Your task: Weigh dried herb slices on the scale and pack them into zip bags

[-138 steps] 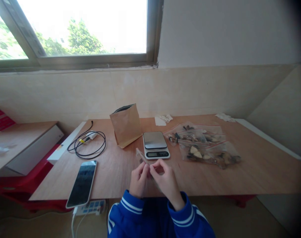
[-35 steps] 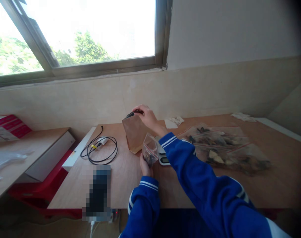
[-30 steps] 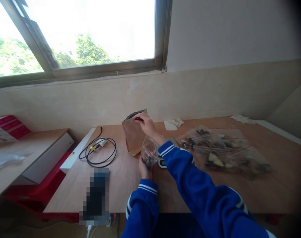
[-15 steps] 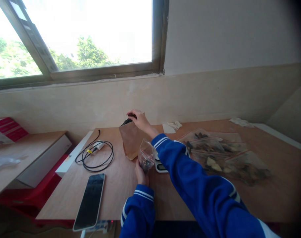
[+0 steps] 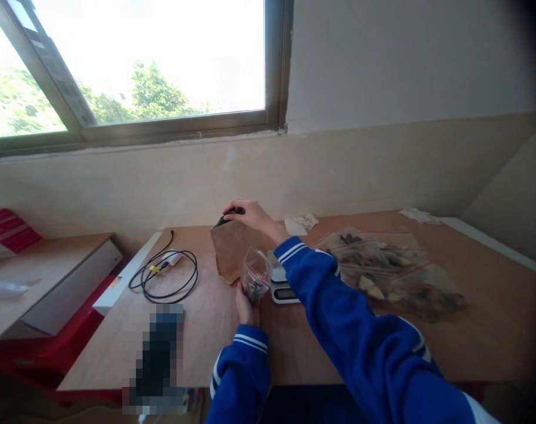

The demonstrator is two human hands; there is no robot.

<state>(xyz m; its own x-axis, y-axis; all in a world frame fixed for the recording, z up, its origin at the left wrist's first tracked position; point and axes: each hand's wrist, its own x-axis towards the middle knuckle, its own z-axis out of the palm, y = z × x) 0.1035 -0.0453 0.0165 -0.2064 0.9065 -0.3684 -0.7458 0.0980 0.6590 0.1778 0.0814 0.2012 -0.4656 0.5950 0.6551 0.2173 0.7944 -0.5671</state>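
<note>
My left hand (image 5: 247,306) is closed round a small clear zip bag (image 5: 254,277) with dark bits at its bottom, held upright above the table. Behind it stands a brown paper bag (image 5: 232,250) with its top open and a dark inside. At that opening, the bent fingers of my right hand (image 5: 248,214) pinch a dark brown piece (image 5: 237,210), too small to name exactly. Under my right forearm sits a white kitchen scale (image 5: 283,294), partly covered by the blue sleeve.
Clear zip bags of dried, brownish pieces (image 5: 383,265) lie to the right. On the left are a coiled black cable (image 5: 171,300), a white plug (image 5: 173,257) and a pixelated phone (image 5: 159,353). Crumpled tissue (image 5: 305,221) rests near the wall. A red stool (image 5: 51,347) stands between the tables.
My right hand has come slightly lower and closer to the paper bag's mouth, still pinching. The left hand keeps the zip bag nearly in place. The whole view has shifted a little.
</note>
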